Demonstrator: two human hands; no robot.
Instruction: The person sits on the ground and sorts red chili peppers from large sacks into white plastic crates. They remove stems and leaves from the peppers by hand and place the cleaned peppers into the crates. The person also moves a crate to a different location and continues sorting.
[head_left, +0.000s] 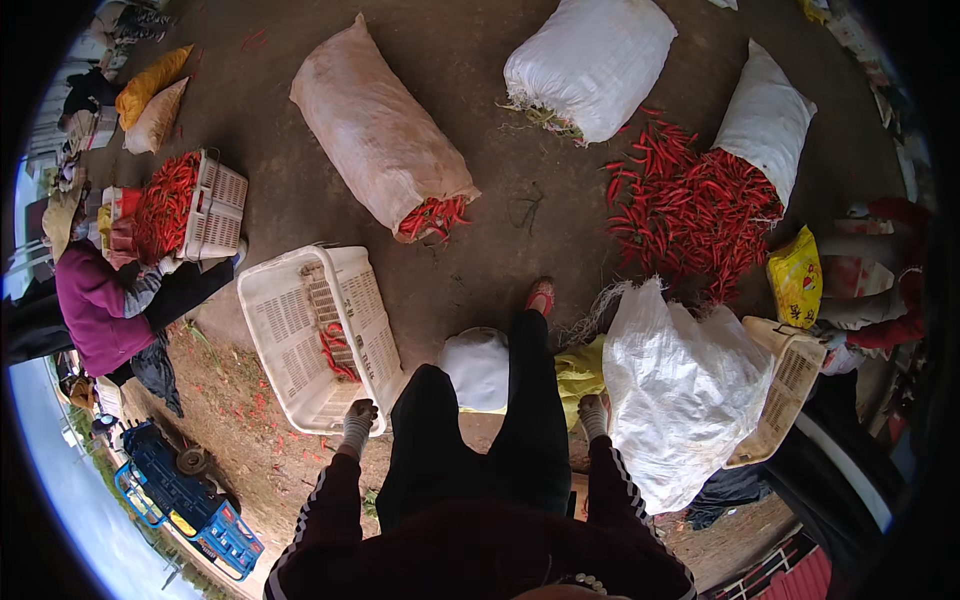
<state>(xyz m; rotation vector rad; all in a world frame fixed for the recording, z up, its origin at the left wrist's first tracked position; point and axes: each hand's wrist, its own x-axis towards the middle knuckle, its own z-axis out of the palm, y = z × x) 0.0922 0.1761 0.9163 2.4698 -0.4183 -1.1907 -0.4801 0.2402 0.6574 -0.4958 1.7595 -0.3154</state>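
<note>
My left hand (361, 411) is at the near rim of a white plastic crate (289, 360), its fingers curled; the crate is tipped towards me and has a few red chilies (337, 351) inside. On the other side, my right hand (592, 411) is beside the left edge of a white woven sack (679, 390), near yellow plastic sheeting (581, 375); whether it grips either is unclear. Between my legs stands a round white object (474, 367). Ahead to the right, a heap of red chilies (690, 206) spills from another white woven sack (772, 124).
A pinkish sack of chilies (382, 135) and a full white sack (592, 64) lie ahead. At left a person in a straw hat (105, 300) is beside a crate of chilies (217, 202). A person at right touches a crate (787, 382) near a yellow bag (795, 277).
</note>
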